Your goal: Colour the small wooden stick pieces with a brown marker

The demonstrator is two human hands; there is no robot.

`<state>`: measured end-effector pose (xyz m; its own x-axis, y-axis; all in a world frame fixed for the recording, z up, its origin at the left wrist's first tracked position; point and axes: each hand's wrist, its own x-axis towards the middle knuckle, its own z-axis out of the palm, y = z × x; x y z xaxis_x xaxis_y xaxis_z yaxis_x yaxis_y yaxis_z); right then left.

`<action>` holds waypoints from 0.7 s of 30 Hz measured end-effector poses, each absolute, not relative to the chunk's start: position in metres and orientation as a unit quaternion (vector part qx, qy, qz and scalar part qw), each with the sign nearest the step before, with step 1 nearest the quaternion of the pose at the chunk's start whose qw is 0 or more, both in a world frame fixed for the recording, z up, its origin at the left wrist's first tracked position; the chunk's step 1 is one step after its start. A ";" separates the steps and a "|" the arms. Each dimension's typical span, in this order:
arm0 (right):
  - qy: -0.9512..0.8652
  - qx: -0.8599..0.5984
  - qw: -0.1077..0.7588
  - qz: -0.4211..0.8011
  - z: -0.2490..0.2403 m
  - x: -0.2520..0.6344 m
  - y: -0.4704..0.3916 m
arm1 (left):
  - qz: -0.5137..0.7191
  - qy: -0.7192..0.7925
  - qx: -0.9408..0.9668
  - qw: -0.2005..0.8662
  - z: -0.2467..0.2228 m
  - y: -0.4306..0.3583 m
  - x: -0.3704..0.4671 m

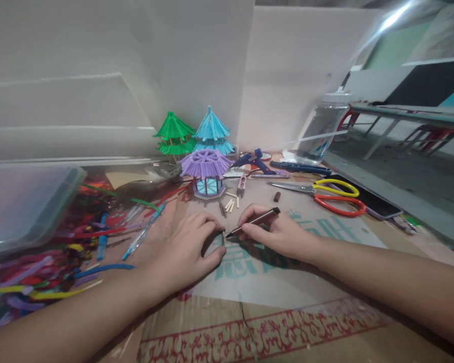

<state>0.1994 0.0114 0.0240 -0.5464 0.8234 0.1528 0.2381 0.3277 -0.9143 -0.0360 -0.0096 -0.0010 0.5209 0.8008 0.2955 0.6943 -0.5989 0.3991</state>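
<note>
My left hand point(192, 241) pinches a small wooden stick point(223, 239) upright between thumb and fingertips, over a plastic sheet with green print point(234, 269). Held like a pen in my right hand point(274, 233) is a brown marker point(264, 217), its tip at or very near the stick. Just beyond my fingers lie several short pale sticks point(230, 205) and a couple of darkened sticks point(222, 209). A brown marker cap point(277, 196) rests apart to the right. Behind these stands a small pavilion model with a purple roof point(206, 164).
Green point(172, 131) and blue point(211, 126) roofed models stand at the back. Rightward are scissors point(338, 199), a glue gun point(254, 160), snips point(241, 185), a phone point(378, 199) and a water bottle point(321, 128). Leftward lie a plastic box point(30, 201), colourful strips point(34, 272) and a pen point(144, 232).
</note>
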 end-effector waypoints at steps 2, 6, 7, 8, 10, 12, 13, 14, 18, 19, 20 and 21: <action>-0.752 -0.351 0.322 0.456 0.024 0.200 0.011 | 0.232 0.435 0.862 0.120 -0.001 -0.010 -0.036; -0.751 -0.354 0.322 0.456 0.024 0.200 0.011 | 0.234 0.441 0.857 0.130 -0.003 -0.010 -0.036; -0.750 -0.353 0.322 0.457 0.024 0.200 0.011 | 0.234 0.441 0.856 0.133 -0.003 -0.010 -0.036; -0.751 -0.351 0.320 0.459 0.023 0.201 0.011 | 0.235 0.442 0.855 0.136 -0.003 -0.010 -0.036; -0.752 -0.351 0.315 0.460 0.023 0.201 0.012 | 0.240 0.442 0.853 0.142 -0.004 -0.010 -0.036; -0.758 -0.352 0.314 0.450 0.023 0.202 0.011 | 0.249 0.443 0.848 0.148 -0.005 -0.009 -0.037; -0.764 -0.349 0.317 0.440 0.023 0.202 0.011 | 0.254 0.444 0.846 0.149 -0.005 -0.009 -0.037; -0.770 -0.345 0.323 0.428 0.023 0.202 0.011 | 0.258 0.446 0.844 0.150 -0.006 -0.008 -0.037; -0.788 -0.326 0.353 0.385 0.022 0.203 0.009 | 0.273 0.441 0.841 0.153 -0.007 -0.006 -0.037; -0.789 -0.323 0.363 0.376 0.021 0.204 0.008 | 0.277 0.437 0.842 0.152 -0.006 -0.006 -0.037; -0.790 -0.317 0.374 0.369 0.020 0.205 0.008 | 0.282 0.433 0.843 0.149 -0.005 -0.006 -0.036; -0.789 -0.311 0.386 0.364 0.020 0.205 0.007 | 0.287 0.430 0.844 0.144 -0.004 -0.007 -0.035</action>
<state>0.2052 0.0074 0.0195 -0.5087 0.7713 0.3825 0.2103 0.5421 -0.8136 -0.0355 -0.0069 -0.0041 0.4654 0.8085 0.3603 0.6428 -0.5885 0.4904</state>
